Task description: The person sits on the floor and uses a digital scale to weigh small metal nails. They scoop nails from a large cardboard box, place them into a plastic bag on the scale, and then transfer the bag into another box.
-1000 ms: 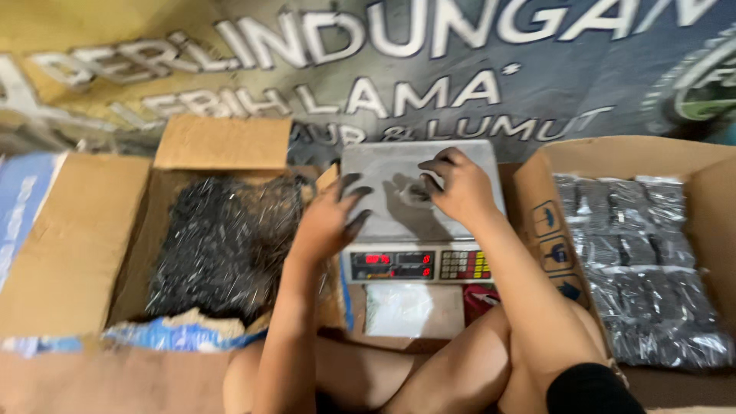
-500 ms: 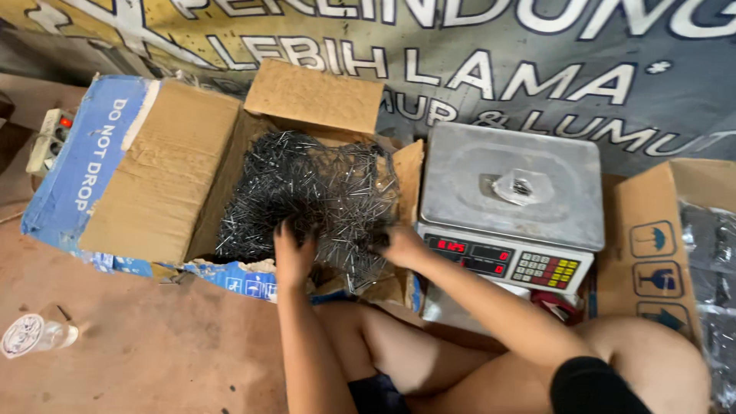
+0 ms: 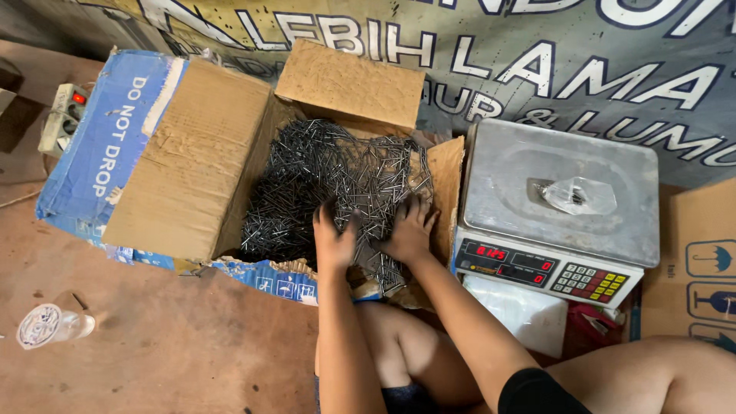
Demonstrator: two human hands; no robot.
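Both my hands reach into an open cardboard box (image 3: 192,153) heaped with dark metal nails (image 3: 330,176). My left hand (image 3: 333,238) presses into the near edge of the pile, fingers curled among the nails. My right hand (image 3: 409,230) lies next to it, fingers spread over the nails by the box's right flap. To the right stands a digital weighing scale (image 3: 563,215) with a steel pan; a small clear plastic bag (image 3: 579,195) with a few nails lies on the pan. Whether either hand has closed on nails is hidden.
A printed banner (image 3: 537,54) covers the ground behind. A second cardboard box (image 3: 701,261) sits at the right edge. A plastic cup (image 3: 50,326) lies on the brown floor at lower left. A power strip (image 3: 65,115) rests at far left. My bare legs (image 3: 406,353) are folded below.
A second ago both hands were on the scale pan with the bag. They moved left into the nail box, and the view swung left with them. The bag stays on the pan.
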